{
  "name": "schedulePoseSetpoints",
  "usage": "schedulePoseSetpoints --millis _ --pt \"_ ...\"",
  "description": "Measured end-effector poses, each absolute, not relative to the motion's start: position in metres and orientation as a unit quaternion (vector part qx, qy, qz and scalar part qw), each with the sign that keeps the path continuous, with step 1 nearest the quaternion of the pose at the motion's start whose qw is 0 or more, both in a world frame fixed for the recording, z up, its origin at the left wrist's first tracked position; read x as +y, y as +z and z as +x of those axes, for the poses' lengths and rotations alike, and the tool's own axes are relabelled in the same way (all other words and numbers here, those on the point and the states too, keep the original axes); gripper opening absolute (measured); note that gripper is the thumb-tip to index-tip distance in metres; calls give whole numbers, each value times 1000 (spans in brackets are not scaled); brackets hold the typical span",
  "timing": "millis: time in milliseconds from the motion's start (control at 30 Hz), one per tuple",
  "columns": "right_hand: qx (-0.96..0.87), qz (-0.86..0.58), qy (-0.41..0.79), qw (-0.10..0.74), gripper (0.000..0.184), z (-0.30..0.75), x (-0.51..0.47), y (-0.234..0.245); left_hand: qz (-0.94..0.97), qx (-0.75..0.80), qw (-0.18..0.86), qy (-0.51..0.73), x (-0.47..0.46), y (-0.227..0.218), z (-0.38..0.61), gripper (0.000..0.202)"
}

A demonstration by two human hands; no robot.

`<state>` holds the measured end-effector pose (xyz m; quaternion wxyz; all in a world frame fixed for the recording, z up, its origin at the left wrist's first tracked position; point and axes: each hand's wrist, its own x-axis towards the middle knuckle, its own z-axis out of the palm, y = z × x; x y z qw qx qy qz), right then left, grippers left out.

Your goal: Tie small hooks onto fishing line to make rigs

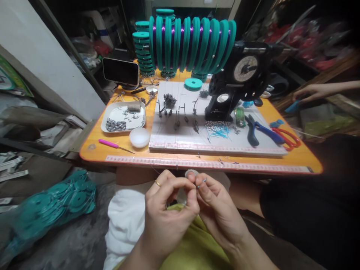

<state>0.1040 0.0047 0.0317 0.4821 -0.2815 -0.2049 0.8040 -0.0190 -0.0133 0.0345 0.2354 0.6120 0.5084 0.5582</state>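
Observation:
In front of the table's near edge, my left hand (168, 206) and my right hand (218, 206) meet at the fingertips. The thumb and forefinger of my left hand are pinched together, and what lies between them is too small to make out. A thin light-blue piece (201, 183) sticks out between the thumb and fingers of my right hand. One right fingertip wears a pale cover (190, 171). Fine threads run down from a row of teal spools (192, 45) wound with purple line towards the table's near edge.
On the orange table (94, 144) stand a white board (168, 140), a black stand (218, 107), pliers (266, 131), a tray of grey weights (123, 117), a white bowl (140, 137), a pink-handled pick (112, 144) and a phone (120, 71). Another person's hand (306, 92) is at right.

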Motion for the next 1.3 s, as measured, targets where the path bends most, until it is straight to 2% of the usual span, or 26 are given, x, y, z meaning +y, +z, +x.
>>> schedulePoseSetpoints --millis 467,600,733,833,967,1133,1300 --pt "-263 -271 781 498 2 105 4 26 633 523 200 535 -15 38 -20 15" --pt "-300 -308 738 521 4 106 4 22 622 508 205 560 -16 32 -19 16" --pt "-336 -347 706 518 7 111 6 19 640 475 148 586 -15 22 -21 27" --pt "-361 -352 716 483 11 118 10 17 672 465 102 567 -11 16 -26 30" --pt "-405 -376 686 472 8 123 12 17 711 467 51 524 -5 17 -35 36" --pt "-460 -404 609 504 3 119 10 22 694 494 94 515 -5 18 -40 21" --pt "-505 -406 573 501 6 117 6 23 683 463 145 547 -9 12 -40 21"
